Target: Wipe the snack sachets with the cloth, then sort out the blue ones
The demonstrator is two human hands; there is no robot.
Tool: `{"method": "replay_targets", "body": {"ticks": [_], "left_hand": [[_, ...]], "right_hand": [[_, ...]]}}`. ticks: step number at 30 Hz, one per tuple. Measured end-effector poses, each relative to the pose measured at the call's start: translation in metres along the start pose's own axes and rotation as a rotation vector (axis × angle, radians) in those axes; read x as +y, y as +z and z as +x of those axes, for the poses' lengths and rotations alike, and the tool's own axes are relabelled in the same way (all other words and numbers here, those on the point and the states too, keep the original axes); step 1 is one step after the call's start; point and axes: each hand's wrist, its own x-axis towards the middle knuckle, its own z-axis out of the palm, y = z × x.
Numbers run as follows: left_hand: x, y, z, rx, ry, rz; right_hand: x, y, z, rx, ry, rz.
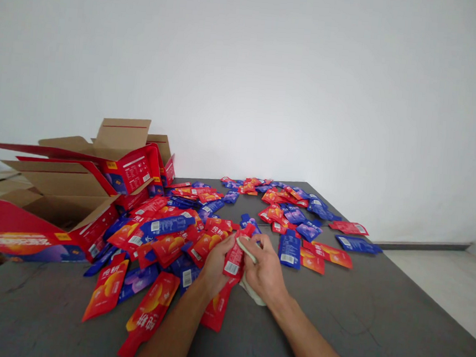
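Observation:
In the middle of the head view, my left hand grips a red pouch by its left side, its barcode label facing up. My right hand is closed around a pale cloth and presses it to the pouch's right edge; part of the cloth hangs below the fingers. Beneath my hands another red pouch lies on the dark table, partly covered by my left wrist. A heap of red and blue pouches spreads just left of my left hand. Right of my right hand lies a blue pouch.
Open red cardboard boxes stand along the left, flaps raised. More red and blue pouches lie scattered at the table's back and right. The grey table ends at a right edge beside a pale floor. A white wall rises behind.

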Motion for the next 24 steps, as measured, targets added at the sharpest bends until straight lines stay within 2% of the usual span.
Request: {"method": "replay_targets", "body": {"ticks": [4,7,10,13,15,18,21,23,24], "left_hand": [[0.007,-0.008,0.005,0.072,0.015,-0.013],[0.011,-0.011,0.007,0.128,0.101,0.105],[0.014,-0.012,0.005,0.189,0.274,0.453],[0.017,-0.015,0.003,0.202,0.541,0.980],[0.018,-0.019,0.003,0.221,0.657,1.304],[0.017,-0.027,0.003,0.304,0.649,1.661],[0.015,-0.031,0.002,0.398,0.655,1.835],[0.013,-0.030,0.002,0.380,0.681,1.871],[0.012,-0.029,0.002,0.326,0.684,1.868]], "right_hand": [[-0.015,0.008,-0.008,-0.228,-0.090,0.033],[-0.020,0.010,-0.010,-0.323,-0.131,0.062],[-0.016,0.007,-0.007,-0.286,-0.073,0.076],[-0.003,0.004,-0.002,-0.189,0.042,0.010],[0.010,0.002,0.001,-0.115,0.124,-0.061],[0.034,0.002,0.003,-0.078,0.224,-0.148],[0.053,0.005,0.004,-0.115,0.228,-0.171],[0.061,0.009,0.005,-0.170,0.211,-0.155],[0.064,0.011,0.006,-0.199,0.201,-0.145]]}}
